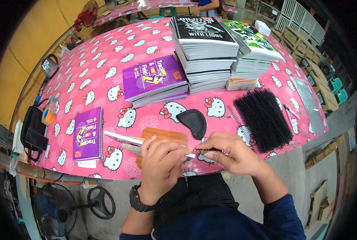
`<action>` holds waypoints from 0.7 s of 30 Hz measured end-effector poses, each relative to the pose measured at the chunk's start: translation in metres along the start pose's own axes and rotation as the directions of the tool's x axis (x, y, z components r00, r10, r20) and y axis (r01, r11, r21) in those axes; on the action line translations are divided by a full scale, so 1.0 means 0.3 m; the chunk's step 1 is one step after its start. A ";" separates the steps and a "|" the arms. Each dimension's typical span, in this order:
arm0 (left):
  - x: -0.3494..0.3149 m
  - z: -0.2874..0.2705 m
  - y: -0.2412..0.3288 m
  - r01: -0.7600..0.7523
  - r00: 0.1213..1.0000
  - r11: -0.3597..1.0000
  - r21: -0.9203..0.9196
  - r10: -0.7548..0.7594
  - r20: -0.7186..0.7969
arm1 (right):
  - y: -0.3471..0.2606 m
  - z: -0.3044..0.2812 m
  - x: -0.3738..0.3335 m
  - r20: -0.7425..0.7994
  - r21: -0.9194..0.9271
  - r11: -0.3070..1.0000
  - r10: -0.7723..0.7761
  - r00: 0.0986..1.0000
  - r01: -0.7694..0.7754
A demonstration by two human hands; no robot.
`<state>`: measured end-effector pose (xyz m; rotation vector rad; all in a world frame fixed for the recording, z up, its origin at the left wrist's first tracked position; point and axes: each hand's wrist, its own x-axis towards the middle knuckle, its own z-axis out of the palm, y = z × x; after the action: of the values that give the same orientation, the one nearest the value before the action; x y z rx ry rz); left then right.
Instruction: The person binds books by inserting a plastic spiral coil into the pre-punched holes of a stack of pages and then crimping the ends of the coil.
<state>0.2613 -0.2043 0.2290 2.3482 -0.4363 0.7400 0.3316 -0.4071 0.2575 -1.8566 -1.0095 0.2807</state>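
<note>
Left fingers clamp a thin white-edged booklet jutting out to their left, while right fingers pinch a dark coil at its right end. Just beyond them lies a black half-round pad; to their right, massed black coils; farther off, stacked purple notebooks on a pink worktop.

Hands kinda blocking the book here
Left hand covers one end of the book and some wooden board; right hand hides part of the coil. Person up top's cut off.
</note>
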 end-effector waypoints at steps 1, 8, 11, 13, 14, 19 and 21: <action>-0.002 0.002 0.000 -0.007 1.000 1.000 0.004 0.007 -0.005 | -0.002 -0.002 -0.001 0.023 -0.024 1.000 -0.001 1.000 0.002; -0.032 0.008 -0.012 -0.015 0.996 0.999 -0.045 0.011 -0.090 | -0.024 -0.006 0.013 0.103 -0.170 0.983 -0.058 0.993 0.075; -0.039 0.010 -0.019 -0.045 0.992 0.999 -0.022 0.043 -0.120 | -0.052 -0.013 0.019 0.140 -0.271 0.960 -0.028 0.990 0.066; -0.038 0.012 -0.021 -0.059 0.989 0.998 -0.021 0.056 -0.138 | -0.038 -0.034 0.017 0.202 -0.289 0.946 -0.092 0.975 0.149; -0.037 0.013 -0.016 -0.056 0.989 0.998 -0.020 0.052 -0.139 | -0.033 -0.045 0.014 0.255 -0.307 0.924 -0.149 0.955 0.226; -0.016 0.006 0.007 0.023 0.990 0.999 -0.029 -0.026 -0.141 | -0.031 -0.019 0.012 0.209 -0.287 0.947 -0.083 0.974 0.143; 0.004 0.010 0.022 0.054 0.991 0.998 -0.025 -0.057 -0.121 | -0.043 -0.009 0.008 0.119 -0.275 0.961 0.003 0.993 0.030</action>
<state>0.2604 -0.2115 0.2309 2.2709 -0.3232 0.8423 0.3280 -0.4047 0.2700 -2.1034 -1.1915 0.2539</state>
